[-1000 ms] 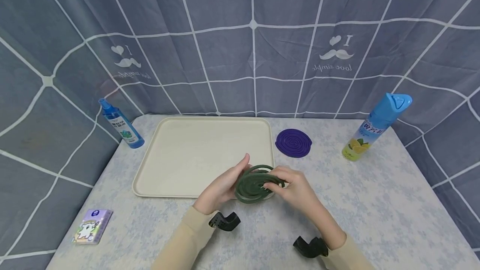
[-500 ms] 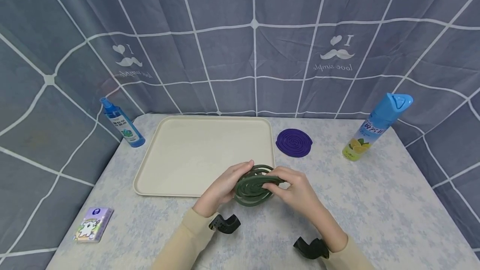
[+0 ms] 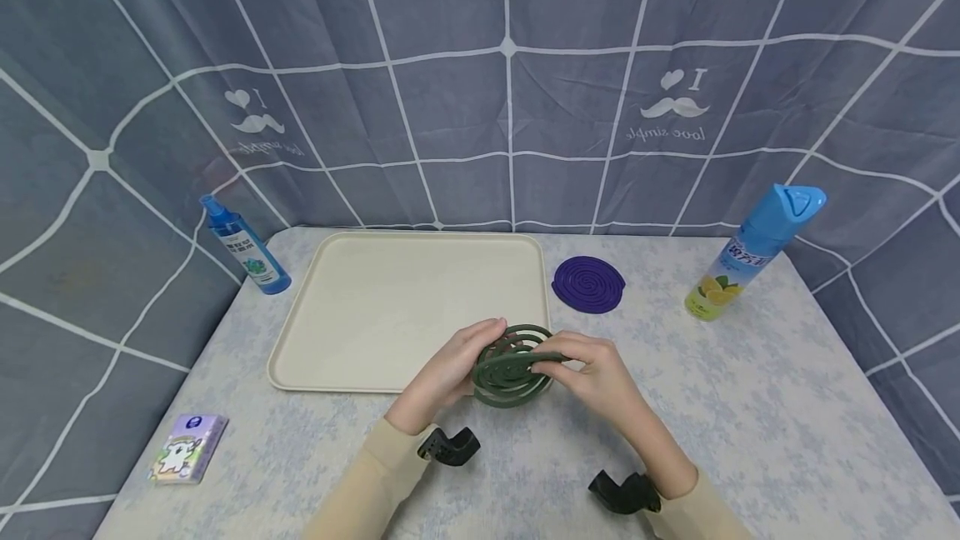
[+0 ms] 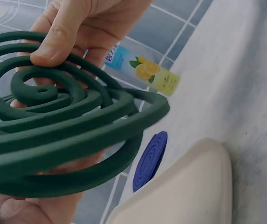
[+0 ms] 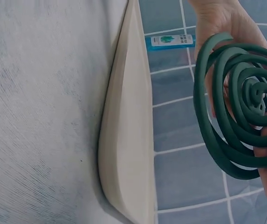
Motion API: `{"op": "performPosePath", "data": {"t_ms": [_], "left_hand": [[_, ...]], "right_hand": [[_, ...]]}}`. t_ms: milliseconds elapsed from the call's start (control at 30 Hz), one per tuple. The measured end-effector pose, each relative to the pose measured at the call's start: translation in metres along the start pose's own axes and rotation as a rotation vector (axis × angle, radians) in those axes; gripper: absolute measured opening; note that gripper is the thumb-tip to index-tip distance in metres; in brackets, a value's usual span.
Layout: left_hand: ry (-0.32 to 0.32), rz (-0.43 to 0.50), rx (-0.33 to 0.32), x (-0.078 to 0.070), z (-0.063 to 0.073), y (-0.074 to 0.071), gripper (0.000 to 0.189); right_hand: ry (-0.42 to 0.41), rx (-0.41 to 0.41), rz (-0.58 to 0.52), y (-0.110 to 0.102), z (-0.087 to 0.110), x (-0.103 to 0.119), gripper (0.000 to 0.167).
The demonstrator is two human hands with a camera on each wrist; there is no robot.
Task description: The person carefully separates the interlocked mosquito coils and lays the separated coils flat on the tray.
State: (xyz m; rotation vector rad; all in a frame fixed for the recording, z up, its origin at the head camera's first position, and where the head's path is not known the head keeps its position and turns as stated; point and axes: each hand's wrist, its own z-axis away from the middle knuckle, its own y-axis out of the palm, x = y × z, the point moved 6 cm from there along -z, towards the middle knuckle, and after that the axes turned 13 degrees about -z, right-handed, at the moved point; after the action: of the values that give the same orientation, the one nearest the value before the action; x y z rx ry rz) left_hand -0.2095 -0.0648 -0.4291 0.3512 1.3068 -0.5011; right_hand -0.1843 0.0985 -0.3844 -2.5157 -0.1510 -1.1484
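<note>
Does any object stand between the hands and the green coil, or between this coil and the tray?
Nothing visible stands in the way. The left hand and right hand touch the green coil directly, and no object separates it from the tray. The purple disc lies beyond the tray's right edge.

There is one each of green coil bundle (image 3: 510, 375), purple spiral (image 3: 588, 284), tray (image 3: 412, 307), packet (image 3: 187, 450), bottle (image 3: 251, 255) and can (image 3: 750, 244).

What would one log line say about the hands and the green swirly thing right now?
left hand: holds green spiral | right hand: pinches green spiral | purple spiral: on table, right of tray
</note>
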Motion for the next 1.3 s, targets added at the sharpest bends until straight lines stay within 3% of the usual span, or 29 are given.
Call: {"op": "performPosePath", "data": {"t_ms": [133,267,600,1000,1133,1300], "left_hand": [[0.021,-0.063,0.016,-0.005,0.001,-0.001,0.037],[0.06,-0.07,0.01,-0.008,0.0,-0.001,0.036],[0.096,0.122,-0.051,-0.005,-0.001,0.0,0.035],[0.128,0.206,-0.085,-0.002,-0.001,0.001,0.034],[0.166,0.209,-0.114,-0.001,0.001,-0.001,0.033],[0.216,0.086,-0.102,-0.003,0.004,-0.002,0.04]], "right_hand": [[-0.067,0.015,0.042,0.001,-0.002,0.005,0.029],[-0.055,-0.028,0.065,0.0,-0.004,0.005,0.027],[0.292,-0.226,-0.106,-0.006,0.002,-0.015,0.014],[0.443,-0.291,-0.194,-0.007,0.005,-0.024,0.019],[0.428,-0.258,-0.183,-0.009,0.007,-0.026,0.02],[0.247,-0.191,-0.096,-0.012,0.006,-0.018,0.017]]}}
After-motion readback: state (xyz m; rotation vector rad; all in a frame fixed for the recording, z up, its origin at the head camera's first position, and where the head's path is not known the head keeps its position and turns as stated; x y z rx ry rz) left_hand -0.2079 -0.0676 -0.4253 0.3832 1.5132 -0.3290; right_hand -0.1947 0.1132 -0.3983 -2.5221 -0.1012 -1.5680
